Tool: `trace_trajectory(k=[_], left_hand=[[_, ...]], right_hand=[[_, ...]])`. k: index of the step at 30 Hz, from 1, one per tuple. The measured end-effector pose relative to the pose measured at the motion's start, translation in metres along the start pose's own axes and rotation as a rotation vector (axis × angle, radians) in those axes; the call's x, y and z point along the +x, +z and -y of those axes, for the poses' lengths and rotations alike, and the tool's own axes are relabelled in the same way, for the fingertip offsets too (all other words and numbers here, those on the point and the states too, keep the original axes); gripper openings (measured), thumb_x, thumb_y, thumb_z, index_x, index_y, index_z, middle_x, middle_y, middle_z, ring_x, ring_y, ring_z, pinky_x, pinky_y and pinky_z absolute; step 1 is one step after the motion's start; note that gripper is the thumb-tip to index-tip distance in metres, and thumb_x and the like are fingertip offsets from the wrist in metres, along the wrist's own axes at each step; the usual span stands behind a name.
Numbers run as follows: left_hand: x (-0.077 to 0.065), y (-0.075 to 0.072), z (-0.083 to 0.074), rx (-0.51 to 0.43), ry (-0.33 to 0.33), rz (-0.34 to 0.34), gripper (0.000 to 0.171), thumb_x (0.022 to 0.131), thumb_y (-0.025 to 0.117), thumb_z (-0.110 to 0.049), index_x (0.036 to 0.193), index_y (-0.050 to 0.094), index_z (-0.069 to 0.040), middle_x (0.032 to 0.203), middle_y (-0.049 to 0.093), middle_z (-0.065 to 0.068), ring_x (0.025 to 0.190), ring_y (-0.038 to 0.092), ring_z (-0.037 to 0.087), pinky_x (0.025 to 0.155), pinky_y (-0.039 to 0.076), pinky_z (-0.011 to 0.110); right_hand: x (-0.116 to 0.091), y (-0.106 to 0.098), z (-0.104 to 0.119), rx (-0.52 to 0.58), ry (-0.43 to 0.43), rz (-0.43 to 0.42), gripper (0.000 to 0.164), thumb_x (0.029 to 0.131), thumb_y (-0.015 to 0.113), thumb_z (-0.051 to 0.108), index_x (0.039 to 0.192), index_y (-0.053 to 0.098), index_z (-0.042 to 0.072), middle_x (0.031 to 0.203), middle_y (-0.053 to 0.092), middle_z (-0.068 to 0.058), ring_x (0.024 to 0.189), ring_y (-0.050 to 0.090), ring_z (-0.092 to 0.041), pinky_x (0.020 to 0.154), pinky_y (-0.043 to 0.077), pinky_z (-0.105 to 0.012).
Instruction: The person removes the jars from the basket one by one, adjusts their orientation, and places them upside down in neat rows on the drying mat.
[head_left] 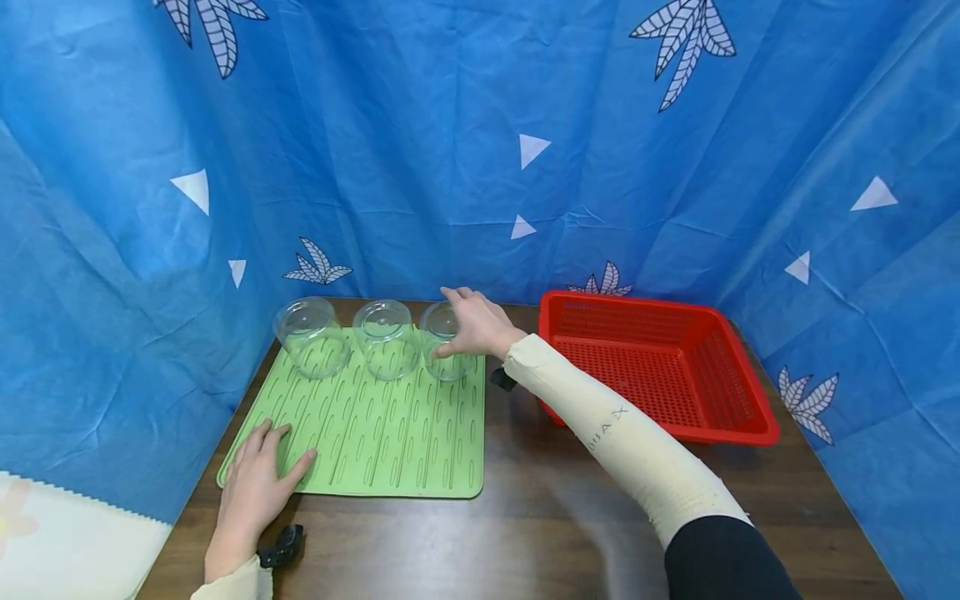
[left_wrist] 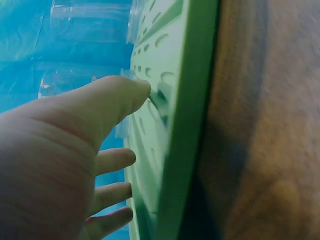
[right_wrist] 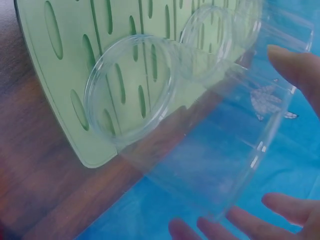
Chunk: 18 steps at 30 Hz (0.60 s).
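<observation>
Three clear plastic cups stand upside down in a row along the far side of a light green mat point(head_left: 367, 454): the left cup point(head_left: 311, 337), the middle cup point(head_left: 385, 342) and the right cup point(head_left: 437, 367). My right hand point(head_left: 480, 327) is spread around the upper part of the right cup, thumb on the near side and fingers beyond it. In the right wrist view this cup point(right_wrist: 200, 160) lies between thumb and fingers; whether they touch it I cannot tell. My left hand point(head_left: 253, 479) rests with fingers spread at the mat's near left corner.
A red plastic basket point(head_left: 735, 435) with slotted walls stands on the right of the brown wooden table point(head_left: 450, 550). Blue patterned curtain point(head_left: 465, 167) hangs behind and on both sides. A white cloth point(head_left: 67, 542) shows at the lower left.
</observation>
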<state>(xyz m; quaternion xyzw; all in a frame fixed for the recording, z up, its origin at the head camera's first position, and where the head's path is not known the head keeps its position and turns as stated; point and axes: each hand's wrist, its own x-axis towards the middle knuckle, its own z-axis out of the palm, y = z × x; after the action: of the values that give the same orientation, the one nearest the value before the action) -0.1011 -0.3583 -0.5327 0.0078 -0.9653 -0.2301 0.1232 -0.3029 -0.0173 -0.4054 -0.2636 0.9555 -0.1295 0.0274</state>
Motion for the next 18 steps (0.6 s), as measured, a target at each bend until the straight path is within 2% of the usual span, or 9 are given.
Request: trace_trajectory(k=[4,9,15,18], left_hand=[[0.004,-0.005,-0.006,-0.001,0.044,-0.045,0.066,0.092,0.07,-0.039,0.133,0.051,0.01,0.144,0.033,0.039,0.133,0.027,0.058,0.098,0.026,0.076],[0.015,-0.016,-0.022,-0.014,0.095,-0.103,0.066,0.091,0.072,-0.034,0.134,0.05,0.01,0.147,0.032,0.037,0.136,0.025,0.056,0.104,0.024,0.073],[0.037,-0.027,-0.045,-0.021,0.156,-0.126,0.067,0.091,0.073,-0.035,0.138,0.05,0.007,0.152,0.03,0.031,0.139,0.026,0.052,0.106,0.023,0.071],[0.05,-0.032,-0.06,-0.021,0.171,-0.117,0.07,0.092,0.071,-0.038,0.142,0.047,0.003,0.156,0.027,0.027,0.142,0.023,0.049,0.11,0.02,0.069]], right_hand=[[-0.008,-0.007,-0.002,0.012,-0.008,-0.034,0.117,0.069,0.079,0.068,0.159,0.026,0.016,0.156,0.036,-0.009,0.139,0.037,-0.029,0.106,0.044,-0.043],[-0.019,-0.017,-0.004,0.062,-0.019,-0.091,0.115,0.069,0.079,0.068,0.158,0.027,0.017,0.157,0.034,-0.008,0.141,0.034,-0.028,0.104,0.046,-0.046],[-0.033,-0.027,-0.01,0.103,-0.03,-0.169,0.113,0.071,0.078,0.067,0.16,0.025,0.021,0.16,0.029,-0.006,0.144,0.029,-0.026,0.104,0.046,-0.048],[-0.041,-0.033,-0.012,0.12,-0.037,-0.211,0.112,0.072,0.076,0.068,0.16,0.023,0.022,0.162,0.025,-0.004,0.147,0.025,-0.026,0.106,0.043,-0.051]])
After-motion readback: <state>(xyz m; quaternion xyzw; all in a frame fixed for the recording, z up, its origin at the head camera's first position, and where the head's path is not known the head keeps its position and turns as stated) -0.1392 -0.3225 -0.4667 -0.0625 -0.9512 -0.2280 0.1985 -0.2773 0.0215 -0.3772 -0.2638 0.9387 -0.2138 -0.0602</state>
